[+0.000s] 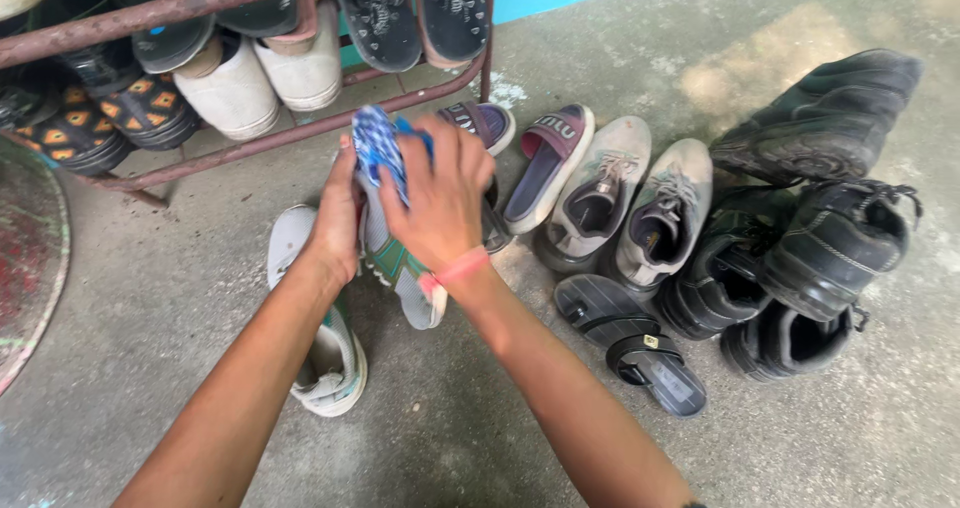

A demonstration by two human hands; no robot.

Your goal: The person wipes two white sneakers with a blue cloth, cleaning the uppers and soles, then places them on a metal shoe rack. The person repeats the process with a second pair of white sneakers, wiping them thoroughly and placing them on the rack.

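My left hand (336, 220) grips a grey and green sneaker (398, 273) from the side, holding it above the concrete floor. My right hand (440, 193) presses a blue and white patterned cloth (375, 148) against the top of that sneaker. A pink band circles my right wrist. The matching sneaker (325, 353) lies on the floor just below my left forearm.
A rusty metal shoe rack (250, 138) with white shoes, patterned shoes and dark sandals stands at the back left. To the right lie maroon slides (545, 168), a grey sneaker pair (630, 203), a black sandal (630, 343) and several black shoes (810, 238).
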